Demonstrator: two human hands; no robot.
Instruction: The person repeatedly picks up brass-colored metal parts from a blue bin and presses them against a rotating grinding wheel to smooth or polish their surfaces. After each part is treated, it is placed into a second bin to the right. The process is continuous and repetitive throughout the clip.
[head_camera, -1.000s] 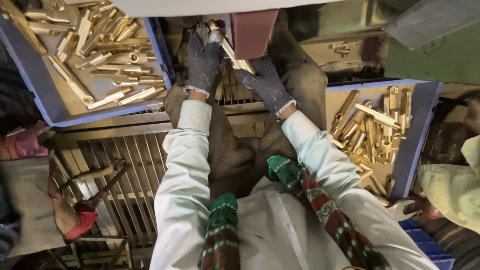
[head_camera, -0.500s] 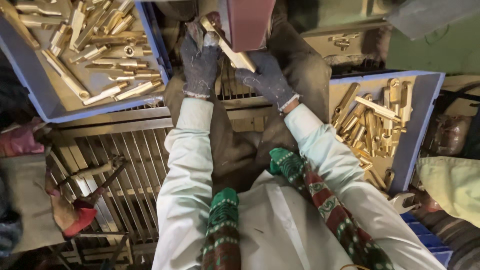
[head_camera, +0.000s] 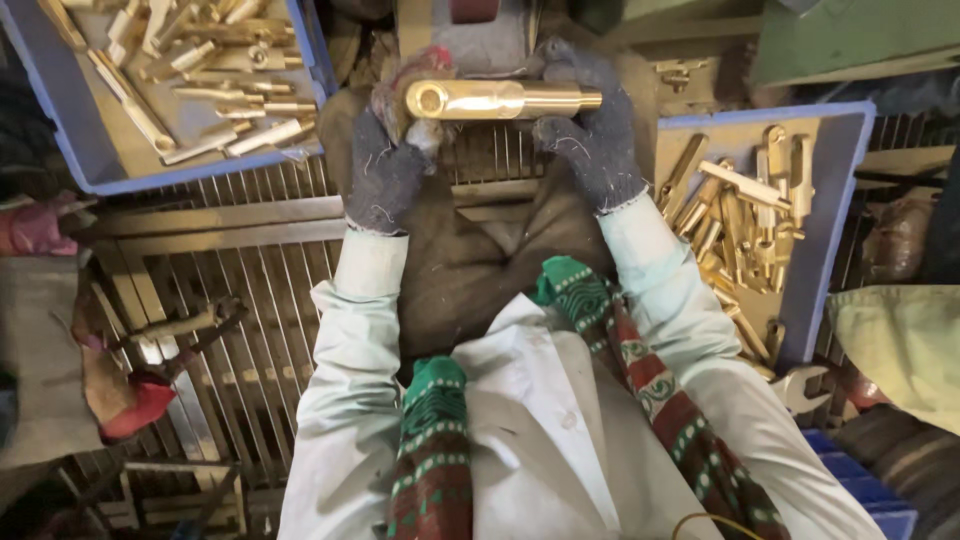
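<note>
Both my hands wear dark knit gloves. My left hand (head_camera: 385, 170) grips the thick, holed end of a shiny brass fitting (head_camera: 495, 99), with a bit of reddish cloth bunched under it. My right hand (head_camera: 590, 135) holds the narrower end. The fitting lies level and crosswise, just below a belt sanding machine (head_camera: 470, 25) at the top middle. A green and red patterned scarf (head_camera: 640, 370) hangs over my pale jacket.
A blue tray (head_camera: 100, 170) at the upper left holds several brass parts. A second blue tray (head_camera: 835, 220) on the right holds more. A metal grate (head_camera: 230, 330) lies underneath, with a wrench (head_camera: 800, 385) at the right and red cloth (head_camera: 135, 410) at the left.
The brass fitting has come away from the machine toward me and turned level, with both hands now at its ends. The view has shifted closer.
</note>
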